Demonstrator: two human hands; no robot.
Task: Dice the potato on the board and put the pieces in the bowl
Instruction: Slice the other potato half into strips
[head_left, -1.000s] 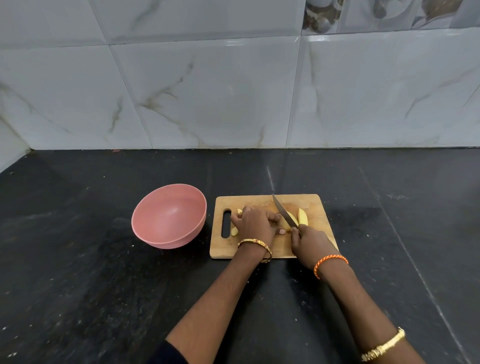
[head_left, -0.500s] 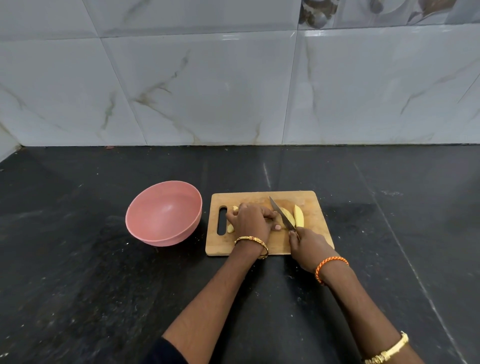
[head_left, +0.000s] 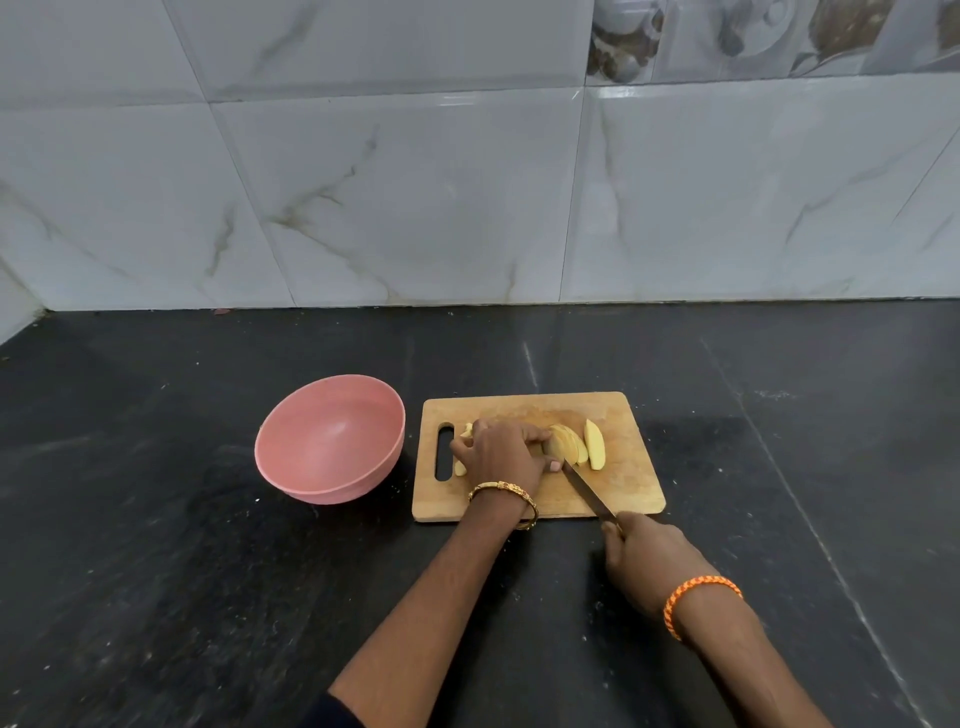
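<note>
Potato held by left hand; right hand grips knife.

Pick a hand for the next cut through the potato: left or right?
Right hand: it grips the knife, blade against the potato. Left hand pins the potato on the board.
</note>
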